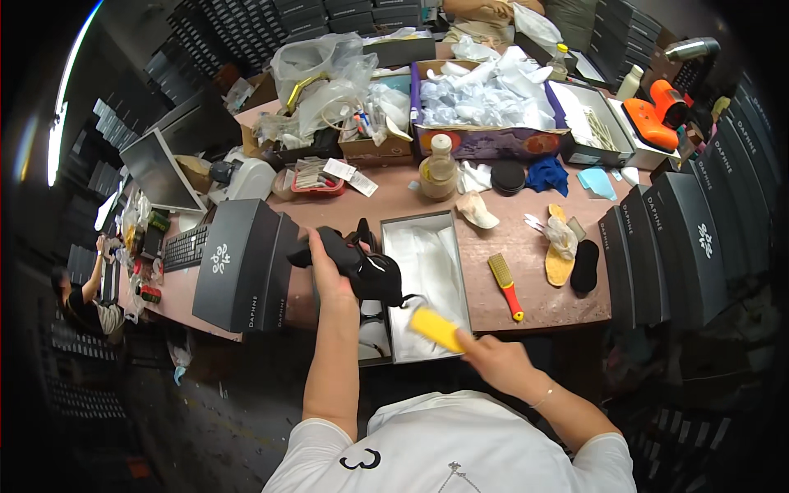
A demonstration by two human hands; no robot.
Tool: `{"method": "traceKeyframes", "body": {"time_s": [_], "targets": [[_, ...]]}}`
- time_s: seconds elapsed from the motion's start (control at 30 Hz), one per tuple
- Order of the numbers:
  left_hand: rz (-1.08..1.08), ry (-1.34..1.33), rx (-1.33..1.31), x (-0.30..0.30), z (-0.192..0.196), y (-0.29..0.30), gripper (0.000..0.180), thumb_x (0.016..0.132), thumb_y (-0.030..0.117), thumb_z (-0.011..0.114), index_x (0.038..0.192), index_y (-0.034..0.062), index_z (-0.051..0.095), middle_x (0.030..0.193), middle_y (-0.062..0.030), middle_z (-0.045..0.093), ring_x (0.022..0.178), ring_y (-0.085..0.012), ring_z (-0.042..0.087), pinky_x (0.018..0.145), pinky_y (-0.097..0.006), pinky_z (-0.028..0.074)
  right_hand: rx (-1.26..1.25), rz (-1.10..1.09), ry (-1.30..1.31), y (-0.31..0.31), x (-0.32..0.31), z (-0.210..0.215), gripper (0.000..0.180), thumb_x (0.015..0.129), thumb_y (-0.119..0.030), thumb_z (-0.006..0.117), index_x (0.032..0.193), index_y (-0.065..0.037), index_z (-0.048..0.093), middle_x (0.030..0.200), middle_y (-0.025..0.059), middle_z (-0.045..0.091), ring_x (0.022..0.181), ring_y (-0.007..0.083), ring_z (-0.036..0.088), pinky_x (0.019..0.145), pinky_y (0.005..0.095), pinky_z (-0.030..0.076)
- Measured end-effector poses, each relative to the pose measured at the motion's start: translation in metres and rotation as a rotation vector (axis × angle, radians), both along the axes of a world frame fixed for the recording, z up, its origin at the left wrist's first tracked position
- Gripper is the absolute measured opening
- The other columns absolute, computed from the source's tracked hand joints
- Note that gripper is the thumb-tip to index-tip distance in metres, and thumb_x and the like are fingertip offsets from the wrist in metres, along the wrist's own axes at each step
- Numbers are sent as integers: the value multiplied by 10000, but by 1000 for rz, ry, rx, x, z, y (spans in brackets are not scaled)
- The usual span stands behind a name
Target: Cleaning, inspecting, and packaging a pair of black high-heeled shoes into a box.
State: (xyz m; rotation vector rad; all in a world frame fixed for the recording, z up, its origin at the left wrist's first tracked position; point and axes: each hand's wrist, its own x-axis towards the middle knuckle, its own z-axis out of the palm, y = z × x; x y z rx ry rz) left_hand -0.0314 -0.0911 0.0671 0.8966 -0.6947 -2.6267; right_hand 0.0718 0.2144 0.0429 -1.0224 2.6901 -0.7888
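Lit moderately across the tabletop (pixel 518 238) at centre; blown out to pure white along the tube light (pixel 56 148) at the upper left of the frame, with rainbow flare near the left rim. Sinks into deep shadow over the floor (pixel 222 403) at lower left. Smeared by motion at the yellow tool (pixel 436 329) below centre, yet fairly crisp on the tabletop beyond. Bends straight edges toward the rim and fades to black in the corners.
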Motion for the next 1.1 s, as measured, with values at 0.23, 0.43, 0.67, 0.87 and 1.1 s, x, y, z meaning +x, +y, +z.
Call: {"method": "traceKeyframes", "body": {"time_s": [0.23,0.43,0.67,0.87,1.1], "targets": [[-232,219,-200,10,10,48,800,794,785,459,1074,41,544,907,-135,602,713,-249,587,682,-383,521,-349,-680,-197,44,-90,-44,439,897,-162,607,1314,-55,515,939,207,642,844,352,636,743,432,495],[-596,168,-220,26,-9,63,892,789,838,345,1094,28,558,892,-163,608,729,-293,604,668,-441,507,5,-999,293,119,-142,-63,569,807,-240,703,1304,-74,479,1335,231,440,1140,385,500,914,530,420],[-898,184,24,-2,-29,83,905,850,788,257,1172,-13,527,935,-211,613,726,-305,663,658,-426,562,-185,-1128,287,200,-170,-121,510,814,-106,527,1304,18,460,1332,281,422,1227,437,429,1044,476,356],[-1079,109,113,-13,-49,79,951,838,813,181,1213,-1,498,923,-204,624,605,-283,644,561,-377,560,-234,-538,426,65,-282,-44,451,834,-118,634,1268,-43,541,1292,214,454,1163,374,469,972,452,396],[-1006,175,127,-14,-45,78,958,829,817,174,1206,-2,496,896,-177,635,610,-269,641,559,-360,533,72,-498,411,32,-356,-107,258,844,-157,640,1095,-113,678,1050,109,591,1002,287,551,772,393,444]]}}
